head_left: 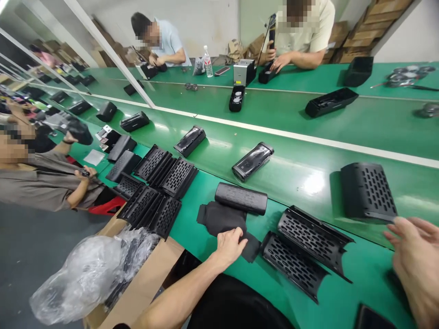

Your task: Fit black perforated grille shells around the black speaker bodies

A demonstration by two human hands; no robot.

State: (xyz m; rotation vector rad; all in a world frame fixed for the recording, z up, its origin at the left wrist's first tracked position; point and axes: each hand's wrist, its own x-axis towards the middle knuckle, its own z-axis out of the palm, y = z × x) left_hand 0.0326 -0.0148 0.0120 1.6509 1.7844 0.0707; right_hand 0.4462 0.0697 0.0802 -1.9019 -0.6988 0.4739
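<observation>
My left hand is at the bench edge, its fingers curled and pressed together on thin black sheets, which look like cloth or foam. Just behind the sheets lies a rounded black speaker shell. Over at the right, my right hand has its thumb and fingertips at the lower corner of a black slotted speaker housing, which is tilted over the belt's near edge. Between my hands, two curved slotted grilles lie with their hollow ends toward the right.
Several slotted grilles are stacked left of my hand, above an open carton with a clear plastic bag. Speaker bodies sit on the green belt. Co-workers sit at left and across. A dark object lies at the bottom right.
</observation>
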